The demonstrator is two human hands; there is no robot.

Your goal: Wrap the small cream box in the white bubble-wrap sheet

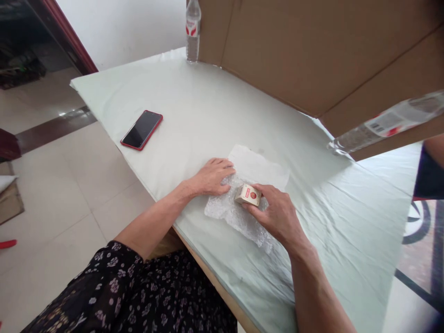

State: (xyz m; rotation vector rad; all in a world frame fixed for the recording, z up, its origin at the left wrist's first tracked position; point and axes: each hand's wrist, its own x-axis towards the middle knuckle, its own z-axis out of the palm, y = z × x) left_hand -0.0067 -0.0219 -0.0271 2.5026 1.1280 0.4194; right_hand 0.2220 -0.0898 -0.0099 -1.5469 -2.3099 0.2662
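Note:
A sheet of bubble wrap (229, 213) lies spread on the cloth-covered table (194, 125). Resting flat on its left edge is my left hand (215, 176), fingers stretched out and nothing in them. My right hand (277, 210) grips a small cream box (248, 195) with red print, thumb on the near side and fingers on the far side. The box is over the middle of the bubble wrap; whether its underside touches the wrap I cannot tell.
A black phone in a red case (142, 130) lies by the table's left edge. Beyond stands a brown cardboard panel (277, 51), with an upright plastic bottle (193, 34) at its left end and a tilted bottle (385, 122) at right. Part of another person (430, 169) shows at the far right.

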